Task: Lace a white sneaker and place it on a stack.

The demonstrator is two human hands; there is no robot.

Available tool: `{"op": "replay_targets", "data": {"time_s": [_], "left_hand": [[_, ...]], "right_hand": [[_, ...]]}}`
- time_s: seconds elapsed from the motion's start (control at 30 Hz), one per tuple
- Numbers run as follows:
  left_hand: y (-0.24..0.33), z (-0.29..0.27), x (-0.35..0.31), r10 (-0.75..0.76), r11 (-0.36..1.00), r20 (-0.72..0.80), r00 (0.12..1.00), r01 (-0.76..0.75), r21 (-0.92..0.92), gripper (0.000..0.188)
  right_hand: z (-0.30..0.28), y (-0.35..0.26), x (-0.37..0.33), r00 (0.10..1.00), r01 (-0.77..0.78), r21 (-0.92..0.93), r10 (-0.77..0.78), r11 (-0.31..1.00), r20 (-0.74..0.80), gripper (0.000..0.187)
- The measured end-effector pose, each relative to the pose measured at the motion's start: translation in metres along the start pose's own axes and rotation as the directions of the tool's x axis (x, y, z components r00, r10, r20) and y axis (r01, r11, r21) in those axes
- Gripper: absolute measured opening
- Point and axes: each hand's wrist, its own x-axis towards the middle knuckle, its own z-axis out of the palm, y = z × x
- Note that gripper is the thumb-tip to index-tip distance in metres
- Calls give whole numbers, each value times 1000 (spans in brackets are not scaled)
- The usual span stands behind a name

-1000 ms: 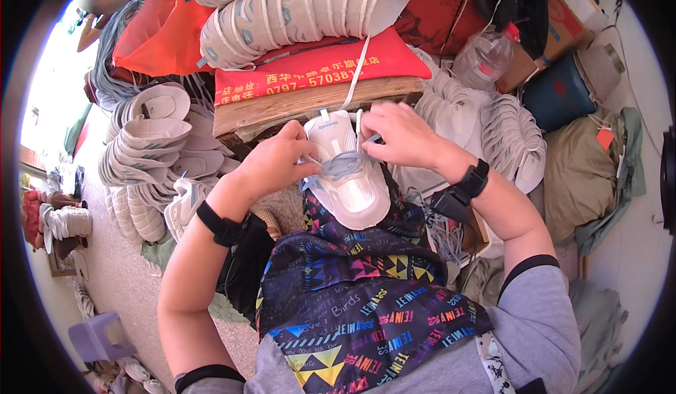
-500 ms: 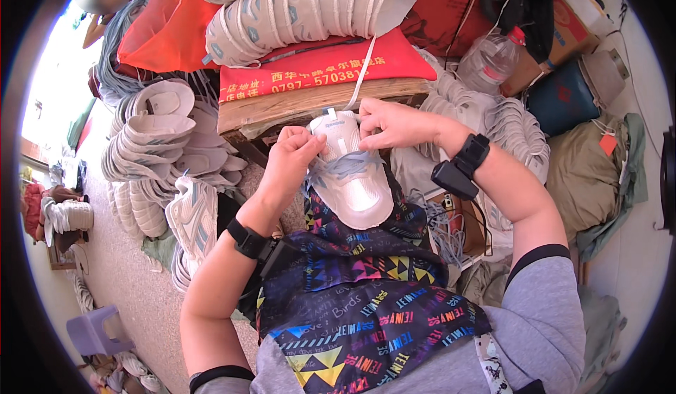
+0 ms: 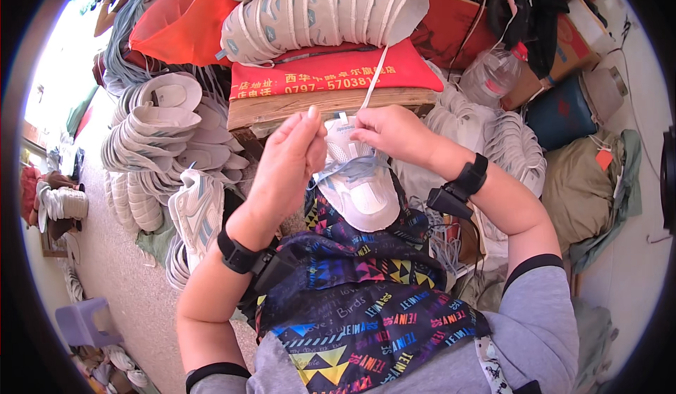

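A white shoe upper point(image 3: 366, 207) leans toe-down over my lap, its tongue pointing up toward the wooden table edge. Blue-grey lace point(image 3: 355, 169) crosses its front in loose strands. My right hand point(image 3: 394, 132) is closed at the upper's right side, fingertips at the edge beside the tongue. Raised to the left of the upper is my left hand point(image 3: 290, 156), fingers curled and thumb pressed to them; what they pinch is hidden. A lace strand runs toward the underside of that hand.
On the wooden table point(image 3: 331, 107) lie a red printed bag point(image 3: 331, 70) and a row of nested grey-white uppers point(image 3: 317, 17). Stacked uppers point(image 3: 155, 137) stand at left, more point(image 3: 514, 137) at right. A clear bottle point(image 3: 493, 70) is behind. A purple stool point(image 3: 88, 322) stands lower left.
My left hand has come off the upper's left edge and risen toward me, still closed. My right hand stays by the tongue. The whole view has shifted slightly.
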Motion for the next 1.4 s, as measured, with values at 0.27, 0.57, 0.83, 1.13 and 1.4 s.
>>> {"op": "replay_targets", "data": {"time_s": [0.27, 0.57, 0.83, 1.13, 1.4], "left_hand": [[-27, -15, -12, -6, 996, -231, 973, -13, -83, 18], [-36, -26, -26, 104, 992, -219, 970, -118, -50, 22], [-45, -34, -35, 46, 996, -263, 964, -63, -57, 20], [-49, -39, -36, 23, 993, -263, 965, -53, -109, 16], [-56, -39, -40, -13, 987, -241, 970, -26, -156, 16]], "right_hand": [[11, 1, -9, 981, 129, -221, -156, 967, -113, 11], [25, 7, -11, 951, 99, -245, -164, 965, -262, 7], [27, -5, -9, 986, -28, -119, 8, 992, -169, 10], [33, -2, -13, 971, 21, -390, -112, 920, -212, 4], [39, -7, -12, 973, 63, -282, -122, 957, -195, 5]]}}
